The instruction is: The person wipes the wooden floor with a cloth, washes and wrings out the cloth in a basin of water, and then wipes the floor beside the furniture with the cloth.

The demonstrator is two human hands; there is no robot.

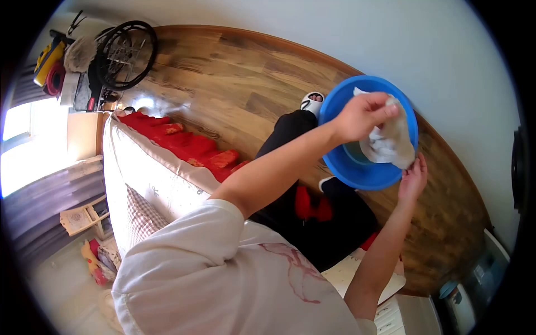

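Observation:
A damp-looking white cloth (395, 137) is stretched between my two hands above a round blue basin (341, 163) on the floor. My left hand (365, 116) is closed in a pinch on the cloth's upper end, over the basin. At its lower end, by the basin's rim, my right hand (414, 177) grips the edge between thumb and fingers. Part of the cloth bunches inside the basin's outline, and the basin's bottom is mostly hidden behind it. Whether the cloth touches the basin cannot be made out.
I sit at the edge of a bed (151, 167) with a red cover (184, 142). My slippered foot (312, 103) is beside the basin, close to the white wall (446, 72). A wheelchair (125, 56) stands far left. A white cabinet (410, 315) is at the lower right.

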